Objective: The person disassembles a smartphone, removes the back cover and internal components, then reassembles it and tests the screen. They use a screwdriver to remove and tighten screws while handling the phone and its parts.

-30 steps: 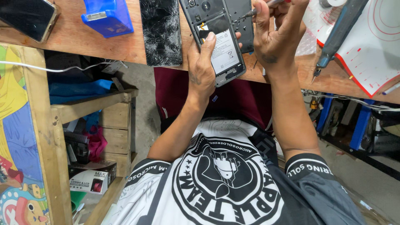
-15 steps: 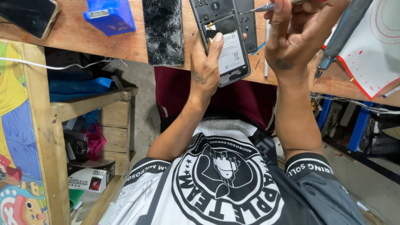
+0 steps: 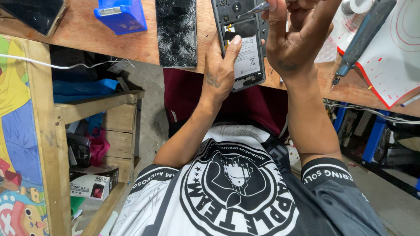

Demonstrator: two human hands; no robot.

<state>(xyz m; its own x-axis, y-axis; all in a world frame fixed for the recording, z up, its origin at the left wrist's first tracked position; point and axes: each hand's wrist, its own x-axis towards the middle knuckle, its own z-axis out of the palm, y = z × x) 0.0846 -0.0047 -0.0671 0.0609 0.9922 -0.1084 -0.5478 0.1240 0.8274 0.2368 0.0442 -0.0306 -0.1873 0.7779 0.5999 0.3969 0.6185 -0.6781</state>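
An opened phone (image 3: 243, 52) with its back off and its white-labelled battery showing lies at the near edge of the wooden workbench (image 3: 87, 39). My left hand (image 3: 221, 70) grips the phone's left side, thumb on the battery. My right hand (image 3: 293, 37) holds a thin screwdriver (image 3: 256, 8), its tip pointed at the phone's upper part. A black panel with a shattered surface (image 3: 176, 31) lies just left of the phone.
A blue plastic box (image 3: 121, 15) and a dark phone (image 3: 33, 15) sit at the bench's left. A blue-handled tool (image 3: 358, 39) rests on a white and red mat (image 3: 389, 57) at the right. Wooden shelves (image 3: 96, 105) with boxes stand below left.
The view has shifted, so phone and hands sit higher and further right in the picture. My right hand has swung the screwdriver tip down onto the phone's upper part. My left hand keeps its grip.
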